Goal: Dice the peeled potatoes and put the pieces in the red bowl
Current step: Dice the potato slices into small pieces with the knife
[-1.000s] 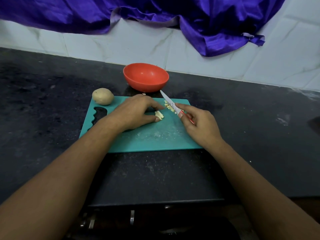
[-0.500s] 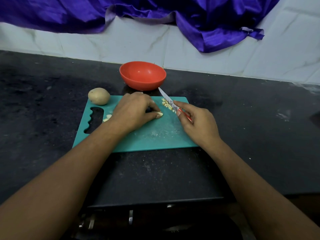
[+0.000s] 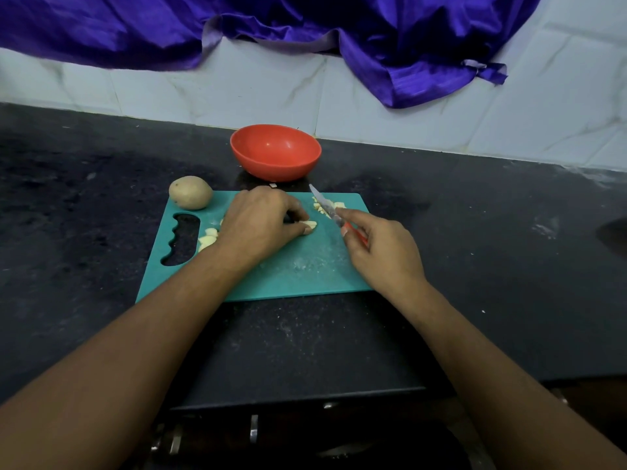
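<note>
Potato strip, likely firm yet slippery, lies pinched under the left grip, best held low by its sides; right grip clasps the knife just beside; red bowl stands beyond both.

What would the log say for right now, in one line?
step: dicing | left hand: holds potato piece on board | right hand: grips knife | bowl: no pieces seen | whole potato: uncut

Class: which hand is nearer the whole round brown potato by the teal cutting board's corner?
Left. The left hand, pinching a pale potato piece, is just right of the whole round brown potato; the right hand, gripping a red-handled knife, is farther right.
</note>
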